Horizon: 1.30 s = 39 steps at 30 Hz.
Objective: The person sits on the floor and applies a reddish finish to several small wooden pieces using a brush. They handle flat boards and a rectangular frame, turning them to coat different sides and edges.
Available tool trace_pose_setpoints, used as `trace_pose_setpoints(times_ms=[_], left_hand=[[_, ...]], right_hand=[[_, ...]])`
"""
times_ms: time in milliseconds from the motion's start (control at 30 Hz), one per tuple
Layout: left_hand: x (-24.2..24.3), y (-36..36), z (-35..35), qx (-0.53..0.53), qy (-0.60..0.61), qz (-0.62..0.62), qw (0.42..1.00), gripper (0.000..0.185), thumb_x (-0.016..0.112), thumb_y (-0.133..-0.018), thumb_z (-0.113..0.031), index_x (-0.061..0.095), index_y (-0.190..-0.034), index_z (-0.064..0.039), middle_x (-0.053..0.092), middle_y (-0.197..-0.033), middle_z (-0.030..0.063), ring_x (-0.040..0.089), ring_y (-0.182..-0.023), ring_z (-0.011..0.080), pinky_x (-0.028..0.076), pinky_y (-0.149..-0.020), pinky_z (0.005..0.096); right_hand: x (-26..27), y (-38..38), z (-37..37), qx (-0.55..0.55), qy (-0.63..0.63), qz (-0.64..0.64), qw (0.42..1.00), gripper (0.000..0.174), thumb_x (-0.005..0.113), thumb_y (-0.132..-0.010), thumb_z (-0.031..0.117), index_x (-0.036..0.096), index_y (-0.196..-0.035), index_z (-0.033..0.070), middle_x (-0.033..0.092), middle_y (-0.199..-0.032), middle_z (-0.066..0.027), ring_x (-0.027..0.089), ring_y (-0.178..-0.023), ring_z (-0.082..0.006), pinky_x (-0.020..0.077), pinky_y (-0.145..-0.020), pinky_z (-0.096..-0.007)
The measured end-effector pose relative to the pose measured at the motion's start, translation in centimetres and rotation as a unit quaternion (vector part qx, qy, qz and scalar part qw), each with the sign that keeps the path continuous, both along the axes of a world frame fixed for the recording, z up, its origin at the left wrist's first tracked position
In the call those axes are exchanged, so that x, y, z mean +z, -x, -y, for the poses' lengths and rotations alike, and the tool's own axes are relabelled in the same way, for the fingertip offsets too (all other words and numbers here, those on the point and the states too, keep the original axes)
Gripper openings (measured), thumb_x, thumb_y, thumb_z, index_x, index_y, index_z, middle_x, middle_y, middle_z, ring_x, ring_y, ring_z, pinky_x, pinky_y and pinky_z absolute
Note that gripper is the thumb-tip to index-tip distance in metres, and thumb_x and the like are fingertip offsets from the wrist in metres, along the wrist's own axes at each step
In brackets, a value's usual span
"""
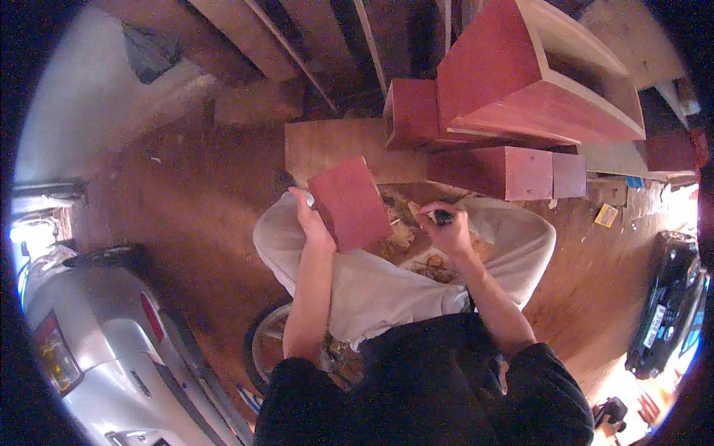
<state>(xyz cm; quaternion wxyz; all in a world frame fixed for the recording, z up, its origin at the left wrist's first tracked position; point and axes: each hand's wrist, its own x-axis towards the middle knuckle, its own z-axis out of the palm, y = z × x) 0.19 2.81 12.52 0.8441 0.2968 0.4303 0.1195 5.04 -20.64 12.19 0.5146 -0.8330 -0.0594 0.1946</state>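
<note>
My left hand (312,220) is shut on a red-painted wooden box (357,206), holding it by its left side, tilted above my lap. To the right of it, my right hand (449,223) grips a small tool with a dark rounded handle (442,217); a light-coloured tip points left, towards the box. What kind of tool it is I cannot tell. A gap separates the tool from the box. Below and between the hands, pale shavings or scraps (435,265) lie between my knees.
Ahead stands a brown wooden panel (329,145). Red wooden boxes (474,170) and a large open red cabinet (502,83) stand at front right. A yellow packet (606,215) lies on the floor. A silver car (111,334) is at left, a wheel (270,340) by my seat, a black car (664,312) far right.
</note>
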Motion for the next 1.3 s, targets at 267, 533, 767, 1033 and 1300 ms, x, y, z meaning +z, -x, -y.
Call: trace_pose_setpoints(times_ms=[267,533,767,1033,1300], left_hand=[[-1.7,1.8,-0.5,-0.058,-0.049,0.050,0.996,0.064,0.052,-0.085,-0.053,0.045,-0.127,-0.006,0.050,-0.124,0.0067,0.046,-0.116,0.0253,0.035,-0.098,0.0397],[-1.0,2.1,-0.4,-0.020,-0.018,0.026,0.999,0.056,0.056,-0.085,-0.045,0.049,-0.122,-0.003,0.054,-0.119,0.0069,0.050,-0.111,0.0252,0.038,-0.094,0.0400],[-0.9,1.6,-0.3,-0.042,-0.048,0.042,0.997,0.056,0.055,-0.086,-0.045,0.050,-0.121,-0.002,0.056,-0.117,0.0082,0.053,-0.106,0.0251,0.041,-0.092,0.0395],[1.0,0.5,-0.3,-0.097,0.023,0.098,0.990,0.061,0.050,-0.086,-0.053,0.048,-0.123,-0.005,0.056,-0.118,0.0093,0.054,-0.106,0.0245,0.042,-0.092,0.0393],[-1.2,0.3,-1.4,-0.087,0.082,0.086,0.989,0.074,0.046,-0.083,-0.064,0.042,-0.130,-0.007,0.050,-0.126,0.0079,0.047,-0.116,0.0242,0.037,-0.099,0.0404]], right_hand=[[3.7,-1.1,-1.5,-0.171,-0.313,-0.071,0.932,0.014,0.064,-0.081,0.006,0.062,-0.093,-0.001,0.064,-0.086,-0.0104,0.064,-0.073,-0.0194,0.0527,-0.067,-0.0313],[-5.4,-3.8,-3.4,-0.163,-0.268,-0.100,0.944,0.012,0.060,-0.083,0.009,0.060,-0.091,-0.001,0.062,-0.083,-0.0103,0.063,-0.072,-0.0202,0.0539,-0.066,-0.0338],[-7.0,-3.1,-3.5,-0.149,-0.095,0.054,0.983,0.010,0.065,-0.078,0.010,0.064,-0.084,0.001,0.064,-0.079,-0.0082,0.060,-0.068,-0.0174,0.0489,-0.062,-0.0310],[-2.0,-5.3,-7.7,0.090,0.018,-0.003,0.996,0.023,0.066,-0.081,0.023,0.063,-0.087,0.002,0.061,-0.079,-0.0057,0.051,-0.075,-0.0132,0.0407,-0.073,-0.0294],[-1.3,-6.2,-10.5,0.106,-0.032,-0.117,0.987,0.041,0.064,-0.081,0.041,0.061,-0.096,0.003,0.063,-0.086,-0.0068,0.055,-0.081,-0.0176,0.0434,-0.079,-0.0339]])
